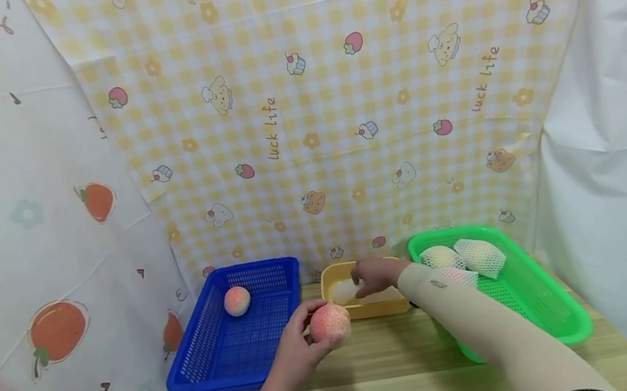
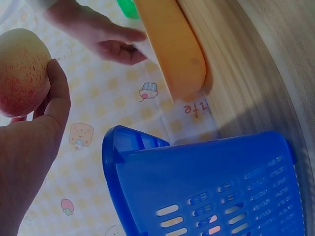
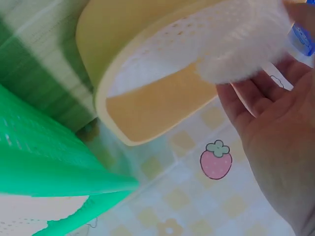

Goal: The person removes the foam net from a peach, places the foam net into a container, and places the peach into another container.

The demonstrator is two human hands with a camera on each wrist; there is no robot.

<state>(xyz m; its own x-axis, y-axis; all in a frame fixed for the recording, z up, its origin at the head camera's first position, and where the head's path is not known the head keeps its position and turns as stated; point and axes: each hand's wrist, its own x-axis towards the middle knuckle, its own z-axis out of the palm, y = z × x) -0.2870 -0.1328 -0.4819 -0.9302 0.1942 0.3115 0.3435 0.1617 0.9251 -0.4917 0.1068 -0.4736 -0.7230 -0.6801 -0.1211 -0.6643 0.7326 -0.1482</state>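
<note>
Pink and cream, one peach [image 1: 330, 324] sits in the left hand [image 1: 302, 346], thumb and fingers curled round it, above the table [image 1: 389, 361] and just in front of the yellow box [image 1: 377, 309]. Thumb and fingertips of the right hand [image 1: 377, 274] pinch a white net [image 3: 248, 44] at the box; more white net lies inside, too blurred to count. Three containers stand in a row. The blue basket [image 1: 251, 345] holds one bare peach [image 1: 237, 300], near its back edge; the green basket [image 1: 567, 319] holds three wrapped pieces [image 1: 481, 256], gathered at its back, one partly behind the right sleeve. Only narrow gaps part the box from either basket. The widest stretch of wood runs before the box, between both baskets. Behind the back rims, the curtain [image 1: 346, 170] stands close.
</note>
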